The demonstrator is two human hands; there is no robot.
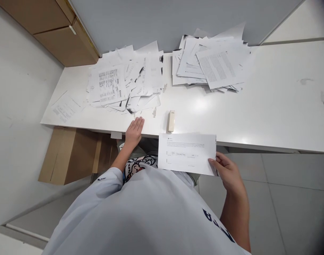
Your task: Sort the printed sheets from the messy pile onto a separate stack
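My right hand (227, 171) pinches the right edge of a printed sheet of paper (187, 163), thumb on top, fingers underneath. The sheet carries a few lines of text and what looks like handwriting; it hangs in front of the desk's near edge. Flat on the white desk (270, 113) near that edge lies my left hand (135, 130), fingers stretched out, holding nothing. Just beyond the sheet, a cream-coloured stapler (171, 121) rests on the desk. Past my left hand is a messy pile of printed papers (108, 85).
A second paper pile (217, 65) sits at the back against the grey panel (172, 21). One loose sheet (65, 107) lies at the desk's left end. Cardboard boxes (68, 42) stand at the back left, and another cardboard box (68, 152) is below the desk.
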